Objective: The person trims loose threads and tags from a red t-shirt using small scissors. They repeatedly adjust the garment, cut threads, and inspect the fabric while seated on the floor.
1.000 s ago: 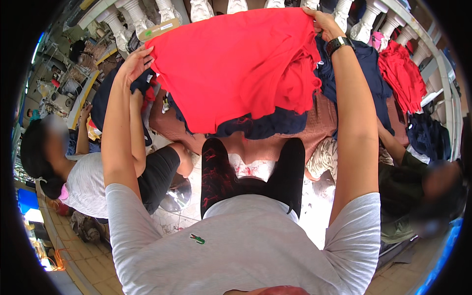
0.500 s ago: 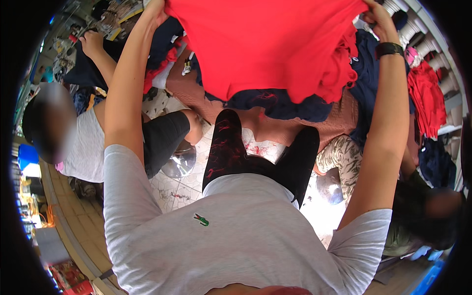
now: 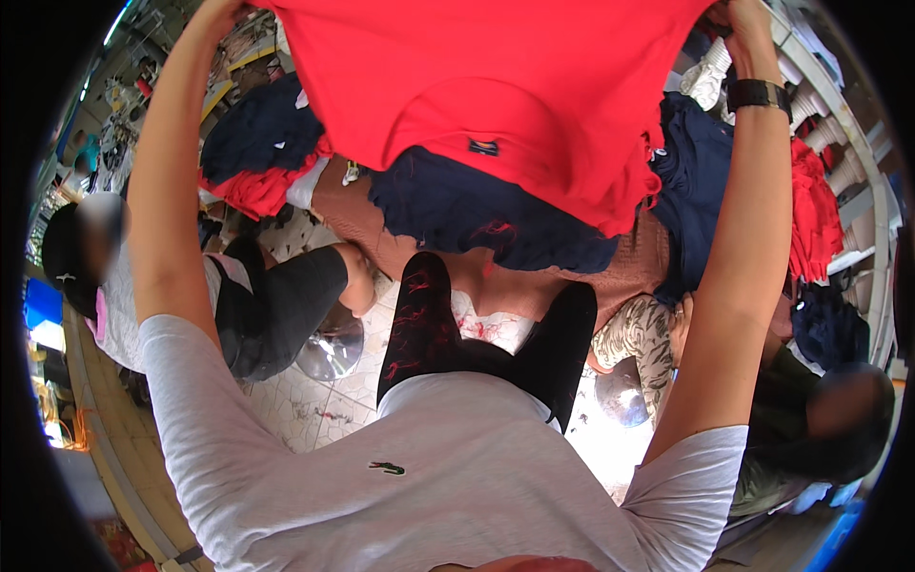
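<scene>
A red shirt (image 3: 505, 86) hangs spread out in front of me, held up by its two top corners. My left hand (image 3: 224, 11) grips the left corner at the top edge of the view, with most of the hand cut off. My right hand (image 3: 742, 24), with a black watch on its wrist, grips the right corner. A small dark label shows near the shirt's neck. Below the shirt lies a dark blue garment (image 3: 477, 214) on a brown table (image 3: 639, 267).
Red and dark blue clothes (image 3: 257, 143) are piled at the left. More red garments (image 3: 815, 210) hang at the right by white shelves. One person (image 3: 229, 296) sits at my left, another (image 3: 810, 419) at my right. Pale floor tiles (image 3: 315, 405) lie below.
Both arms have lifted the red shirt higher and spread it wider, so it now fills the top of the view and my hands reach the frame's edge.
</scene>
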{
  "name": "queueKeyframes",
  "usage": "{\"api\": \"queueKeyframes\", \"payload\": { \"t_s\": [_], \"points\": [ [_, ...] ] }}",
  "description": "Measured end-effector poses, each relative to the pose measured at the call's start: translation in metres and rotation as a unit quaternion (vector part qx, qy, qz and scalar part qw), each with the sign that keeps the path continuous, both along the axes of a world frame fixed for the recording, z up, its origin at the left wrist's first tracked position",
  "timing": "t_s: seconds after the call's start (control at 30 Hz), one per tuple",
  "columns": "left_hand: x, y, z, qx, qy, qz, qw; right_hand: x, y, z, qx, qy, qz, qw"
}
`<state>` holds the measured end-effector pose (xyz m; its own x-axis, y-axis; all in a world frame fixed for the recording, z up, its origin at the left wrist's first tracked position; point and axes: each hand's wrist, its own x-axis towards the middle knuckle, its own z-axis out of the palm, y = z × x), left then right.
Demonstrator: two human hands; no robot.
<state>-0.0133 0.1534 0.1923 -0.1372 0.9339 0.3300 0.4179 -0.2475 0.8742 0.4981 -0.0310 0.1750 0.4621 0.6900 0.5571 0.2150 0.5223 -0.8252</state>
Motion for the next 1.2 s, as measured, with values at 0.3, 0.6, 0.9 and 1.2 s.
{"api": "queueKeyframes", "payload": {
  "t_s": [0.3,0.6,0.9,1.2],
  "points": [
    [-0.064,0.035,0.060,0.097,-0.346,-0.386,0.849,0.002,0.010,0.025,0.044,-0.046,-0.017,0.998],
    [-0.133,0.140,0.103,0.042,-0.363,-0.533,0.763,-0.036,-0.018,0.058,0.171,-0.002,0.001,0.985],
    [-0.129,0.122,0.116,0.115,-0.258,-0.505,0.815,-0.028,-0.016,0.071,0.200,-0.076,0.027,0.976],
    [-0.014,-0.033,0.078,0.318,-0.106,-0.093,0.938,-0.030,-0.017,0.076,0.173,-0.201,-0.138,0.954]
  ]
}}
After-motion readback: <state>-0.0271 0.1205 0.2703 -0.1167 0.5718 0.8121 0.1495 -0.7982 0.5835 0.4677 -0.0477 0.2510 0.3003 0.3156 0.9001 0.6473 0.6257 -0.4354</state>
